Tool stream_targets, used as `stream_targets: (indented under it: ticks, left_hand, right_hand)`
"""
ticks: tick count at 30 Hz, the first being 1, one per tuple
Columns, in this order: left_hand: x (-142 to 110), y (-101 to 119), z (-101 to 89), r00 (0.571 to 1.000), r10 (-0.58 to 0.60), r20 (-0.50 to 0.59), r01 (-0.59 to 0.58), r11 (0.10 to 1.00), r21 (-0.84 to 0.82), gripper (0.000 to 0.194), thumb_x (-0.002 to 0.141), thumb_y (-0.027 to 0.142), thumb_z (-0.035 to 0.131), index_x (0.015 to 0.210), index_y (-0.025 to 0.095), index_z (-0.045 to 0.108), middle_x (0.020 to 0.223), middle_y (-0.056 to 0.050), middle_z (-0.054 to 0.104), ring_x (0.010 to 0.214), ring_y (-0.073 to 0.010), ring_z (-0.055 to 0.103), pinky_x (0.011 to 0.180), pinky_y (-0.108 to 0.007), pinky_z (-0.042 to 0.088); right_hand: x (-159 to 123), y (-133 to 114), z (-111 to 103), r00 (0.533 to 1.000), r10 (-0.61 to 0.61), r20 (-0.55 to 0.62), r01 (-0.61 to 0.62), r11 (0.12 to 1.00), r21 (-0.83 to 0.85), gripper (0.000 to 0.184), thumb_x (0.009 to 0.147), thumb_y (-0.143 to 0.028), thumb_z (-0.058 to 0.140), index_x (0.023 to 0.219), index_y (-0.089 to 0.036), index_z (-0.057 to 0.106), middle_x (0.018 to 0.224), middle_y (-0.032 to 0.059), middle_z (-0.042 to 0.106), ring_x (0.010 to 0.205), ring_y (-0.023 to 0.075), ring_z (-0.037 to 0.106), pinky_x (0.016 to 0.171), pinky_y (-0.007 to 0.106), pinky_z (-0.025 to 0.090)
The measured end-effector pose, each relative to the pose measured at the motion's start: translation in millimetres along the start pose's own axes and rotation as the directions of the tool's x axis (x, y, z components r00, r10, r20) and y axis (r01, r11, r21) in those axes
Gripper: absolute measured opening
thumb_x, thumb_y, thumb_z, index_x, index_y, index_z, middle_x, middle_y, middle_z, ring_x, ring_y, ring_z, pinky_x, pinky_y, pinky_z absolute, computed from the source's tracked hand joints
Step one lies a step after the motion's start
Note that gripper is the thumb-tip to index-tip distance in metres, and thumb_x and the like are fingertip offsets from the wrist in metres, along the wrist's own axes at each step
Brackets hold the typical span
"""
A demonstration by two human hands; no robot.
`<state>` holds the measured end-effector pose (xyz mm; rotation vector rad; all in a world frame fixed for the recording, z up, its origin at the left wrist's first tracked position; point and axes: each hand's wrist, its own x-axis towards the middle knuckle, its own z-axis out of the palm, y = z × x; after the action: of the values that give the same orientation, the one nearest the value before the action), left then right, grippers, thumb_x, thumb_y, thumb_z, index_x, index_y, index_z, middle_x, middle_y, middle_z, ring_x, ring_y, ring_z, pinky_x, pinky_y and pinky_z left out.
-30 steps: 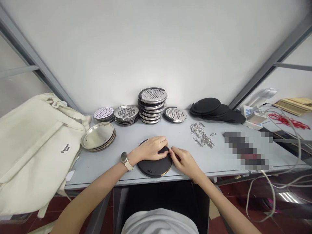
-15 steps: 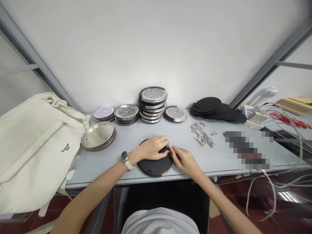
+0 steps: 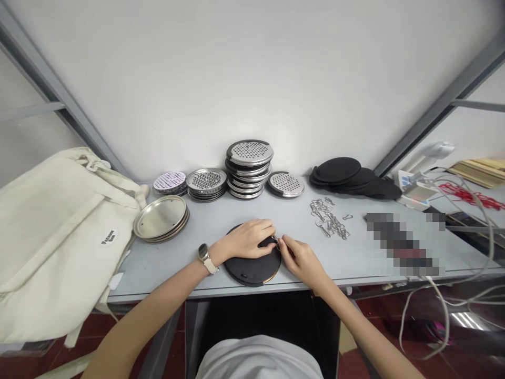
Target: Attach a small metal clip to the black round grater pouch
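A flat black round case [image 3: 252,268] lies at the table's front edge, a thin strip of its lower right rim showing orange-brown. My left hand [image 3: 252,239] rests across its top, fingers curled and gripping near the right edge. Right beside it, the thumb and forefinger of my right hand [image 3: 299,258] pinch a small metal clip [image 3: 278,243] at that edge. Whether the clip is hooked to the case I cannot tell, as the fingers partly cover it. A pile of similar metal clips [image 3: 329,221] lies to the right.
Along the wall stand stacked round graters [image 3: 250,152], more grater plates [image 3: 207,181] and a single grater [image 3: 286,184]. Metal discs [image 3: 160,217] and a cream bag [image 3: 59,237] are left. Black round covers [image 3: 339,171] and cables [image 3: 489,226] are right.
My right hand has shifted very slightly right, and more of the metal clip shows between the fingers. The left hand keeps its place on the case.
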<state>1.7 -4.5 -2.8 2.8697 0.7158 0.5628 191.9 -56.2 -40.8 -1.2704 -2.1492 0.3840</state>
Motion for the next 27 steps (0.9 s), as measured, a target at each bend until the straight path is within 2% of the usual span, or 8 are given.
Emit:
stream_targets:
  ticks: [7,13,19,23,27]
  left_hand:
    - [1.1,-1.0,-0.3,1.000,0.012,0.003,-0.012,1.000,-0.028,0.009,0.088,0.025,0.048,0.085,0.017,0.048,0.083,-0.003,0.051,0.076,-0.0162,0.050,0.072,-0.028,0.041]
    - [1.5,-2.7,0.0,1.000,0.008,-0.014,-0.008,1.000,-0.029,0.009,0.088,0.024,0.047,0.082,0.017,0.048,0.082,-0.003,0.050,0.075,-0.0155,0.049,0.070,-0.028,0.040]
    - [1.8,-8.1,-2.4,1.000,-0.001,-0.005,0.001,1.000,-0.009,0.009,0.089,0.016,0.043,0.082,0.017,0.049,0.084,-0.004,0.052,0.077,-0.0160,0.050,0.072,-0.028,0.040]
    - [1.2,-5.8,-4.0,0.998,-0.048,-0.049,0.047,0.999,-0.022,0.003,0.087,0.018,0.046,0.089,0.017,0.048,0.089,-0.005,0.054,0.080,-0.0170,0.052,0.075,-0.029,0.042]
    - [0.6,-1.8,-5.2,0.989,-0.125,-0.079,0.121,0.991,-0.054,0.012,0.085,0.020,0.048,0.096,0.017,0.046,0.091,-0.004,0.056,0.079,-0.0170,0.054,0.070,-0.028,0.043]
  right_hand:
    - [-0.3,-0.1,-0.2,0.999,0.009,-0.048,-0.008,1.000,0.017,0.026,0.095,-0.025,0.032,0.070,-0.023,0.035,0.054,-0.0051,0.040,0.044,0.0108,0.036,0.048,0.023,0.029]
    - [0.3,0.9,0.2,1.000,0.004,0.001,-0.004,1.000,-0.002,0.025,0.095,-0.025,0.033,0.071,-0.022,0.038,0.054,-0.0050,0.040,0.045,0.0107,0.038,0.049,0.023,0.030]
    - [0.4,3.1,3.4,0.999,-0.021,0.041,0.026,0.994,-0.105,0.027,0.095,-0.026,0.032,0.069,-0.022,0.037,0.055,-0.0034,0.041,0.048,0.0121,0.041,0.052,0.025,0.028]
    - [0.6,2.6,2.8,0.999,0.005,0.035,-0.002,0.998,-0.070,0.026,0.095,-0.026,0.032,0.070,-0.022,0.036,0.055,-0.0041,0.040,0.047,0.0116,0.041,0.051,0.024,0.029]
    - [0.4,1.8,2.2,1.000,0.014,0.006,-0.014,0.999,-0.036,0.024,0.096,-0.026,0.032,0.072,-0.022,0.038,0.055,-0.0049,0.039,0.046,0.0111,0.040,0.051,0.024,0.030]
